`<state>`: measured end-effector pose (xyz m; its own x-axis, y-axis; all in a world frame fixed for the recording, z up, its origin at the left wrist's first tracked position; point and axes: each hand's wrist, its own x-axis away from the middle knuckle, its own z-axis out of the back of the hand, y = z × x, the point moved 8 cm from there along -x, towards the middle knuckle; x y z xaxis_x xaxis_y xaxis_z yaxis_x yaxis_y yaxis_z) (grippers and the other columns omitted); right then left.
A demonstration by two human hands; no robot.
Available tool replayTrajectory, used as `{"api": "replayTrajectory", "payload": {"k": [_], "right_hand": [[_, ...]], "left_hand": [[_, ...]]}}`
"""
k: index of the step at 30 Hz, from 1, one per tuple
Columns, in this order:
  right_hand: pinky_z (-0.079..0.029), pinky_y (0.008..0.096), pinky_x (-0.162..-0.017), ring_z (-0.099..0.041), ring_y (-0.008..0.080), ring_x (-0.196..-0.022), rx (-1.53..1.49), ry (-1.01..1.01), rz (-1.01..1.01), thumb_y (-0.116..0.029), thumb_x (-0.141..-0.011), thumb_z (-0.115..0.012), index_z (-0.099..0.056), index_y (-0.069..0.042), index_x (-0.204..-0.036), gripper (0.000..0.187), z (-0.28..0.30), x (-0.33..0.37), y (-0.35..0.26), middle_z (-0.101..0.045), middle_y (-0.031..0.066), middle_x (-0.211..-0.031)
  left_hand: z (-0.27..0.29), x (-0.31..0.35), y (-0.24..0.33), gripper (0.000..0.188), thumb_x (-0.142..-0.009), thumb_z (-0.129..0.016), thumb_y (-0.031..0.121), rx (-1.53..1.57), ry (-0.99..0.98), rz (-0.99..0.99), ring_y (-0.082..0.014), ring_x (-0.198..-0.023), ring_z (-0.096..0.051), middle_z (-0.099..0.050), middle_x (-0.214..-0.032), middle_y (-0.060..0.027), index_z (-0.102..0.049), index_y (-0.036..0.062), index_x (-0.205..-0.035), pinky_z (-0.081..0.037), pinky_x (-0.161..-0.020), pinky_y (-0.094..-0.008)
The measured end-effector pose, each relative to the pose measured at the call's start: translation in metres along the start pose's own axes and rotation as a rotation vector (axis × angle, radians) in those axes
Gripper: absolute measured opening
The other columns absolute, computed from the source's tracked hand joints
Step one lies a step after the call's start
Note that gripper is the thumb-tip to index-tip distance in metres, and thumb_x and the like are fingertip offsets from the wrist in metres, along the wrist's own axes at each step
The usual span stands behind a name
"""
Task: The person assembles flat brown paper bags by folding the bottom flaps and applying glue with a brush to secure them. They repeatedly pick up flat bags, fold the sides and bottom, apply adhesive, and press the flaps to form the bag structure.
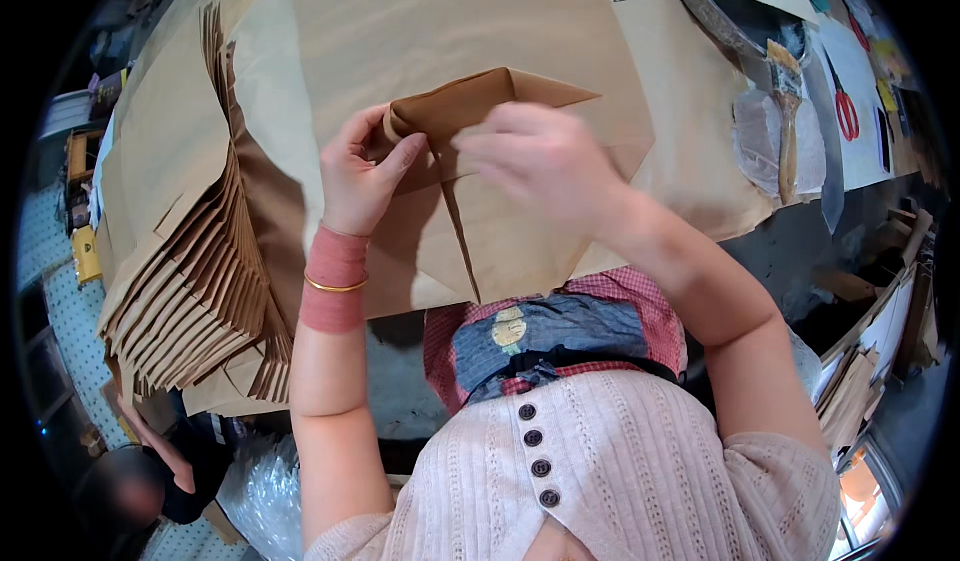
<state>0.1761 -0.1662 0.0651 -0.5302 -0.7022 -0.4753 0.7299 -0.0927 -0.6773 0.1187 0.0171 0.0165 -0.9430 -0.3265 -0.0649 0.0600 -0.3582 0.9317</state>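
A brown paper bag (pixel 520 231) lies on the paper-covered table in front of me, its folded end opened out into flaps. My left hand (pixel 362 176) grips the raised left fold of this end between thumb and fingers. Over the right side of the opening hovers my right hand (pixel 560 156), its fingers bent toward the fold and smeared by motion. Whether they touch the paper I cannot make out. A dark crease or slit runs from the fold down toward the table's near edge.
To the left, a fanned stack of folded brown paper (pixel 200 291) reaches the table edge. On the right are a brush (pixel 787 136) on a crumpled clear sheet, red-handled scissors (pixel 846 113) and a dark-rimmed basin (pixel 715 16). Another person (pixel 190 471) is at lower left, near clear plastic (pixel 265 486).
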Motion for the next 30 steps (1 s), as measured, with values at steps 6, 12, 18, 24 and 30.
{"api": "replayTrajectory", "payload": {"k": [6,12,18,24,30], "right_hand": [[-0.051,0.0415,-0.062,-0.064,0.031,-0.068,-0.159,0.022,-0.264,-0.014,-0.078,-0.066,-0.065,-0.004,-0.073,0.011,-0.06,-0.037,0.007,-0.063,0.0133,-0.07],[-0.05,0.0416,-0.057,-0.062,0.0306,-0.06,0.043,-0.008,-0.134,-0.012,-0.076,-0.065,-0.059,-0.005,-0.066,0.014,-0.066,-0.016,-0.02,-0.06,0.0132,-0.063],[-0.051,0.0427,-0.064,-0.064,0.0308,-0.076,0.51,-0.22,0.125,-0.02,-0.074,-0.07,-0.065,-0.005,-0.08,0.016,-0.013,-0.073,-0.011,-0.064,0.0114,-0.08],[-0.05,0.0429,-0.073,-0.065,0.0334,-0.085,0.784,-1.287,-0.06,-0.04,-0.078,-0.07,-0.066,-0.004,-0.104,0.044,-0.035,0.012,0.002,-0.065,0.016,-0.089],[-0.052,0.0389,-0.078,-0.068,0.0286,-0.09,0.826,-1.404,-0.204,-0.042,-0.074,-0.074,-0.061,-0.006,-0.109,0.053,-0.042,-0.006,0.028,-0.069,0.0134,-0.093]], "left_hand": [[0.007,-0.02,0.003,0.027,-0.081,-0.051,0.007,0.044,-0.184,-0.014,-0.0118,-0.069,-0.056,-0.064,-0.074,-0.0097,-0.065,-0.0058,-0.1,-0.047,-0.065,-0.0279],[-0.025,-0.086,-0.027,0.031,-0.075,-0.062,0.013,-0.546,-0.176,0.072,-0.0187,-0.072,-0.061,-0.065,-0.075,-0.0107,-0.064,-0.0049,-0.1,-0.049,-0.067,-0.0303],[-0.024,-0.083,-0.008,0.034,-0.077,-0.065,0.005,-0.148,-0.237,0.166,-0.0112,-0.078,-0.057,-0.063,-0.085,-0.0061,-0.057,-0.0031,-0.11,-0.049,-0.069,-0.0281],[-0.027,-0.067,0.043,0.026,-0.071,-0.062,0.002,-0.852,0.032,-0.406,-0.0233,-0.086,-0.058,-0.061,-0.09,-0.0103,-0.058,-0.0012,-0.097,-0.049,-0.075,-0.0334],[-0.115,0.028,0.053,0.009,-0.069,-0.062,0.016,-1.163,-0.791,-0.518,-0.0253,-0.079,-0.064,-0.066,-0.075,-0.0058,-0.068,0.0103,-0.066,-0.05,-0.07,-0.0341]]}}
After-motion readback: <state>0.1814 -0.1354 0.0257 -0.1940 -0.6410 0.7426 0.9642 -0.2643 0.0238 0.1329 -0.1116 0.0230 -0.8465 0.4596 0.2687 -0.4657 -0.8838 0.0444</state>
